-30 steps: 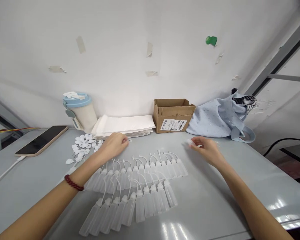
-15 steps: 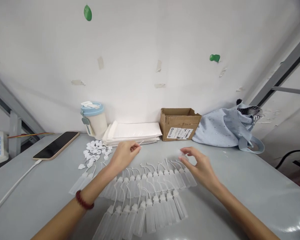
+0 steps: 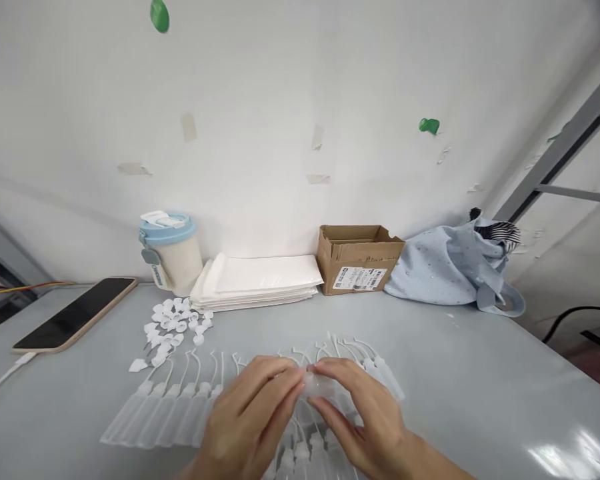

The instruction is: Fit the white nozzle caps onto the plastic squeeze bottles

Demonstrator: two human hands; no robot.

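Observation:
Above the rows of bottles, both hands meet at one small translucent bottle (image 3: 319,385). My right hand (image 3: 367,413) pinches its body between thumb and fingers. At the bottle's left end, my left hand (image 3: 257,413) has its fingers pressed together; whatever they grip there is hidden. Translucent bottles (image 3: 163,410) with thin white cords lie side by side on the grey table (image 3: 480,387), to the left, under and beyond the hands. A pile of small white caps (image 3: 173,323) lies at the left, before the cup.
Along the wall stand a cup with a blue lid (image 3: 173,257), a stack of white envelopes (image 3: 260,280), an open cardboard box (image 3: 360,260) and a light blue bag (image 3: 445,267). A phone (image 3: 77,317) with a charging cable lies at the far left.
My two hands have come together from either side and now meet at the small bottle. The view has shifted, and my left forearm no longer covers the left bottles.

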